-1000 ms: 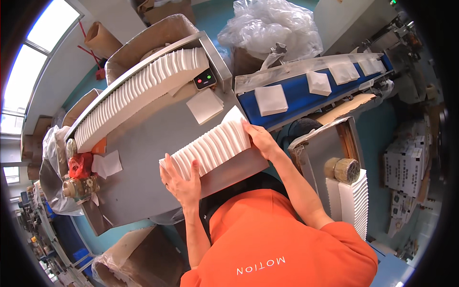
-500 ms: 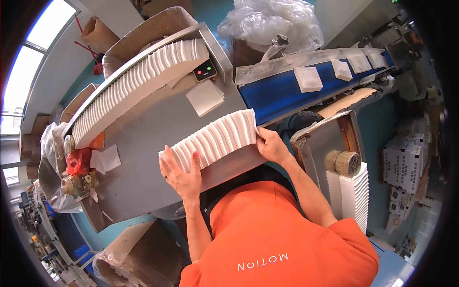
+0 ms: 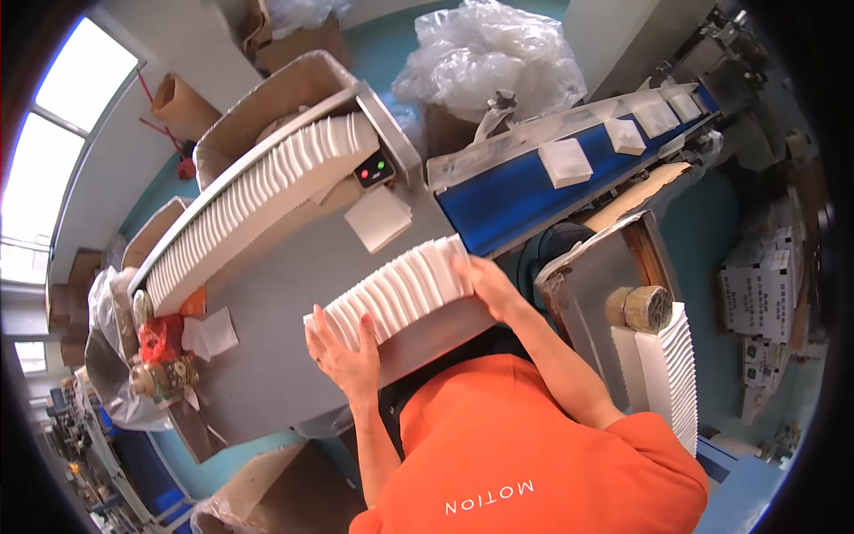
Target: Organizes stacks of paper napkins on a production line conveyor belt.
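Note:
A row of folded white paper napkins in stacks [image 3: 400, 289] stands on edge at the near side of the grey table [image 3: 267, 356], just in front of me. My left hand [image 3: 350, 356] holds its left end, thumb on the near face and fingers round the end. At the other end, my right hand [image 3: 491, 287] presses against the outermost stack; its fingertips are partly hidden. Beyond the row lies a small loose pile of square white napkins [image 3: 378, 220]. A much longer row of white napkin stacks [image 3: 267, 205] lines the table's far raised edge.
A blue conveyor belt [image 3: 498, 209] carrying several white stacks runs off to the right. A small control box [image 3: 374, 169] with lit buttons sits by the long row. Tape rolls [image 3: 645, 309] rest on another white row at right. Cardboard boxes [image 3: 267, 485] stand around the table.
My right hand has shifted from the lower corner of the row's right end up against that end. The row looks slightly more compressed. The whole view has tilted a little.

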The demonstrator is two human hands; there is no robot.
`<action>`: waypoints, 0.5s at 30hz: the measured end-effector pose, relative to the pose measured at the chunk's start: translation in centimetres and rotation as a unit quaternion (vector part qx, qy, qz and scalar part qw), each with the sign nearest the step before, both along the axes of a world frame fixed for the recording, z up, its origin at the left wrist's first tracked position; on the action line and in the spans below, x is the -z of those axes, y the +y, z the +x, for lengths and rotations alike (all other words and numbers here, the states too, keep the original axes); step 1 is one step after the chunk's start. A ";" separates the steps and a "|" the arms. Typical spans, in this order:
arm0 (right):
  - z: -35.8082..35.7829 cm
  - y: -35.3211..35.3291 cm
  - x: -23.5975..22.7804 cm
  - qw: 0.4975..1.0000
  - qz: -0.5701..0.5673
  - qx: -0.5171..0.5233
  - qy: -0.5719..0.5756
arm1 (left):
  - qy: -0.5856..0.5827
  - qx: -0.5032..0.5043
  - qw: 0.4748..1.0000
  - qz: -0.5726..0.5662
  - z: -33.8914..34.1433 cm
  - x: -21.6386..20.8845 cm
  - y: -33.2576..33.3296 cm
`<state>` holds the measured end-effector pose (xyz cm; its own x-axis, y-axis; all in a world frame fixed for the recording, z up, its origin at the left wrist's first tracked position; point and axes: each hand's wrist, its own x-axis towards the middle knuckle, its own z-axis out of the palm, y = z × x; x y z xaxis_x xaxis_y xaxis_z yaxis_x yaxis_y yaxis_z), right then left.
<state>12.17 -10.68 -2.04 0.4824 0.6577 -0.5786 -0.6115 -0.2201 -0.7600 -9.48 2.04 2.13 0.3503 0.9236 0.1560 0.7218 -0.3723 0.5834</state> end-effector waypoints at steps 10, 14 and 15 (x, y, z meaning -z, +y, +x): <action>2.9 0.4 0.4 0.997 0.009 0.056 -0.051 | -0.003 0.012 1.000 -0.014 1.1 -0.5 -0.2; -1.0 2.0 -1.8 0.911 -0.033 -0.061 -0.406 | 0.008 0.012 1.000 -0.016 1.7 -0.4 -0.6; -0.9 2.4 -0.5 0.973 0.027 -0.020 -0.226 | 0.009 0.018 1.000 -0.016 1.9 -0.4 -0.6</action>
